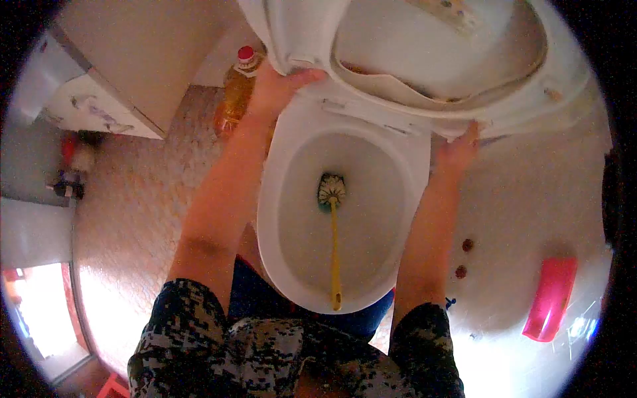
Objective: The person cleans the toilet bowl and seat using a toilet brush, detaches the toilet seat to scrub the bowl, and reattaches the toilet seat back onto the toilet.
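Across the top of the head view, a white toilet seat with its lid lies tilted at the back of the toilet bowl. My left hand is closed on the seat's near left corner, with the thumb along the top. At the near right corner my right hand grips the same seat, most of its fingers hidden. Between my forearms, a toilet brush rests in the bowl. Its yellow handle lies over the front rim, and its white and green head is inside.
A clear bottle of yellow liquid with a red cap stands behind my left hand. A pink-red plastic piece is at the right, near two dark round spots. A white cabinet and a bright doorway are at the left.
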A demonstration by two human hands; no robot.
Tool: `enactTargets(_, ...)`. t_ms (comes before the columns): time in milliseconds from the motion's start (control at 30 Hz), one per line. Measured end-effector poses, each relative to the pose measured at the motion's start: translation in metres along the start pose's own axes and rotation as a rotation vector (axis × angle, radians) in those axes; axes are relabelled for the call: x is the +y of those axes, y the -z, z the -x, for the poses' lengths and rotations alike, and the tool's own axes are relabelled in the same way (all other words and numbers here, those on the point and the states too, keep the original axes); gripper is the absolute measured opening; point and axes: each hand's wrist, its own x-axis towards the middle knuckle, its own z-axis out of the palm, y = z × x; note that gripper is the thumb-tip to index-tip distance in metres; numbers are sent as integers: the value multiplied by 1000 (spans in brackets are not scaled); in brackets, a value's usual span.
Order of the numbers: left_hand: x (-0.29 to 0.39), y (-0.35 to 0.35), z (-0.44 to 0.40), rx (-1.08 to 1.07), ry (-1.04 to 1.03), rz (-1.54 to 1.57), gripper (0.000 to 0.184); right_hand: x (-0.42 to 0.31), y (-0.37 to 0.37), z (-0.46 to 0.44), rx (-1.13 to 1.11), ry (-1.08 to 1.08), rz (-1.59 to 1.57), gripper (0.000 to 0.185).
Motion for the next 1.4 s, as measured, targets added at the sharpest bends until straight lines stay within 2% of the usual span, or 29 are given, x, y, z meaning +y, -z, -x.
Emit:
enactTargets(67, -4, 11, -3, 3, 32, 4, 49, -46, -9, 7, -17, -458, -1002, 64)
enactTargets(133, -10, 16, -11, -6, 51, 75, 49, -32, -33, 18, 127, -487, -995, 64)
enactTargets(267, -17, 5, -15, -13, -7, 37, 48, -18, -26, 23, 219, -552, -858, 69)
enactTargets(367, -24, 5, -14, -35, -35, 94, 46, -13, -28, 26, 160, -455, -872, 73)
enactTargets(433, -21, 1, -13, -14, -29, 89, 45, -17, -28, 20, 118, -561, -764, 70)
enactTargets(500, -22, -1, -20, 35, 64, 68, 43, -14, -32, 13, 73, -565, -657, 67)
enactTargets(567, -18, -12, -23, 57, 62, 79, 43, -7, -24, -1, 38, -447, -577, 62)
enactTargets(667, -31, -9, -28, 75, 5, 106, 48, 4, -36, -3, 39, -278, -817, 61)
enactTargets(733, -35, -7, -26, 89, -23, 77, 53, 13, -31, 1, -29, -271, -786, 62)
enactTargets(833, -24, -6, -16, -31, 68, 15, 61, 13, -20, 16, -60, -319, -794, 65)
enactTargets(967, -41, -9, -17, 52, 47, 82, 60, 19, -19, 22, -88, -305, -877, 67)
enactTargets(1133, -36, -17, -20, 69, 87, 240, 59, 8, -23, 16, -191, -397, -900, 67)
enactTargets(1267, -32, -20, -14, 164, 23, 170, 55, 1, -27, 20, -131, -459, -964, 67)
enactTargets(1400, -28, -20, -16, 160, -33, 69, 52, 2, -30, 16, -124, -378, -1024, 67)
